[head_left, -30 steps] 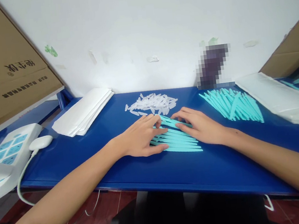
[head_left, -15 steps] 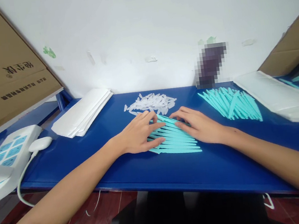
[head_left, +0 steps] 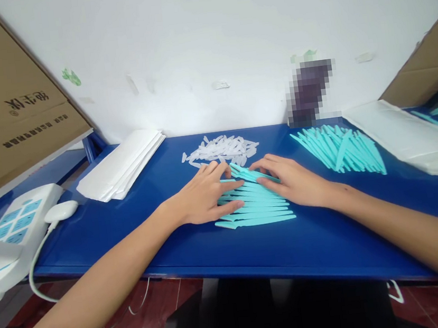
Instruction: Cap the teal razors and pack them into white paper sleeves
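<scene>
Several flat teal plastic sticks lie in a fanned row on the blue table, just in front of me. My left hand rests flat on the row's left ends, fingers stretched out. Over the right ends lies my right hand, fingers spread and pressing down. Neither hand grips a stick. Behind the hands sits a heap of small clear plastic caps.
A second heap of teal sticks lies at the right, beside a stack of white bags. Another white stack is at the back left. A white device with a corded mouse stands left. Cardboard boxes flank both sides.
Both hands have nudged the fanned sticks, so the row has turned slightly and its nearest sticks now lie more level. The hands stay on the row.
</scene>
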Tool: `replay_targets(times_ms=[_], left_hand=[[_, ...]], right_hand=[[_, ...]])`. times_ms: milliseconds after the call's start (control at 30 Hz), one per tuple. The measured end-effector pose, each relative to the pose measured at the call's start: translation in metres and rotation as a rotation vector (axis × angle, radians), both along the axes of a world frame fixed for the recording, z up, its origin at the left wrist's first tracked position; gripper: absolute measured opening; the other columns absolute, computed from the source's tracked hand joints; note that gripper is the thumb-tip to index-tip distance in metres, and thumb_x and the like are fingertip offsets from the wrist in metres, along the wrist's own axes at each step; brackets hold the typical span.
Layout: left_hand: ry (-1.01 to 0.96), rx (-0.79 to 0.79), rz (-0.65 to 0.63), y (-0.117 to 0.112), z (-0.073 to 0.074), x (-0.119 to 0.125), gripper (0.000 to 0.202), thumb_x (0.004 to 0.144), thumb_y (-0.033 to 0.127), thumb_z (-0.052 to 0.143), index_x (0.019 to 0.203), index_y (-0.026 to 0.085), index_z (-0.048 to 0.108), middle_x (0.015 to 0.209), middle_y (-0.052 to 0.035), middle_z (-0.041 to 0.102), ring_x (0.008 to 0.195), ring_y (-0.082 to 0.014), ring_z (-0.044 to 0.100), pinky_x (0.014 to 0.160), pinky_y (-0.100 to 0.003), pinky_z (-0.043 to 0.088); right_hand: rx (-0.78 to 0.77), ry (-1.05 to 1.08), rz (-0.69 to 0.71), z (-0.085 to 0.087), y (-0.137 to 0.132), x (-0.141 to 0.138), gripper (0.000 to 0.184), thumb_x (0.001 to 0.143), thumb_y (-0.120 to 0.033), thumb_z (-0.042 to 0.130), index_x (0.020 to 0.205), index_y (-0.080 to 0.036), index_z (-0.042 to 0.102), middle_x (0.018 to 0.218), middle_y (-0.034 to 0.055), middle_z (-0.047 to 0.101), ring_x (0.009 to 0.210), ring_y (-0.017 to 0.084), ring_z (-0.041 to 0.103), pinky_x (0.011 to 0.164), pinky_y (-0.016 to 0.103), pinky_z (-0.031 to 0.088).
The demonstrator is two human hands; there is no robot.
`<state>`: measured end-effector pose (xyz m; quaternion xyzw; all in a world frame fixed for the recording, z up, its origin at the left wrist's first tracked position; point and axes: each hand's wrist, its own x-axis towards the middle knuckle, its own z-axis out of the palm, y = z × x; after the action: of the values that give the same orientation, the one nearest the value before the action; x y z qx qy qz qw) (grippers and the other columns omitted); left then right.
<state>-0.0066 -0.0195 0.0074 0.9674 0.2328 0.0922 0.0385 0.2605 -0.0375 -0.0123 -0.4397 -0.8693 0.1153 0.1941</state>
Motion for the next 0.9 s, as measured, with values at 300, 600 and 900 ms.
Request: replay_targets(times_ms=[300,600,900], left_hand=[[-0.045,0.012,0.03,0.0021,-0.0036,-0.0009,0.057,0.101,0.059,0.039,0.143,0.026,0.058,0.121,-0.0145,0.051,0.107,-0.029,0.046,0.095,-0.046,0.039],[0.009,0.0,0.11,0.0065,-0.0059,0.005,0.067,0.101,0.064,0.032,0.152,0.023,0.046,0.134,-0.0179,0.045,0.119,-0.0329,0.044,0.101,-0.051,0.038],[0.011,-0.045,0.128,0.0067,-0.0054,0.0036,0.069,0.1,0.067,0.031,0.151,0.023,0.048,0.141,-0.0184,0.046,0.125,-0.0358,0.044,0.103,-0.054,0.038]], right_hand=[[-0.003,-0.012,-0.067,0.0002,0.0032,0.002,0.039,0.099,-0.036,0.045,0.126,-0.016,0.063,0.101,0.0111,0.065,0.089,0.025,0.062,0.077,0.039,0.048],[-0.007,-0.004,-0.102,0.0014,0.0036,0.002,0.035,0.098,-0.036,0.046,0.118,-0.015,0.066,0.097,0.01,0.063,0.087,0.023,0.061,0.076,0.037,0.047],[-0.038,-0.023,-0.221,0.0077,0.0046,0.0036,0.023,0.089,-0.031,0.051,0.103,-0.018,0.065,0.09,0.0069,0.066,0.078,0.021,0.06,0.069,0.033,0.044]])
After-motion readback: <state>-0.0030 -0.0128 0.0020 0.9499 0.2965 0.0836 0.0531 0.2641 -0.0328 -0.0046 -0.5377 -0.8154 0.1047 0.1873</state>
